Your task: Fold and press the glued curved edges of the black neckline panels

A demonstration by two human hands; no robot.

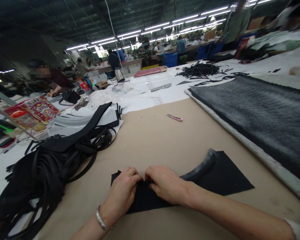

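Observation:
A black fabric piece point(225, 173) lies flat on the tan work surface point(150, 133), with a curved, greyish strip point(202, 166) along its upper edge. My left hand point(123, 188), with a silver bracelet at the wrist, pinches the fabric's upper edge near its left end. Close beside it, my right hand point(165, 183) pinches the same edge, its fingers curled down. The fingertips are a small gap apart, and the part between them looks folded or gathered. Beyond the hands lies a small pair of pink-handled thread snips point(175, 117).
Black strips and fabric pieces point(55, 163) are heaped at the left. A large dark textured sheet point(255, 113) on a pale roll-like edge spans the right. Farther back are a tangle of black strips point(198, 70), a red flat item point(150, 71) and several people.

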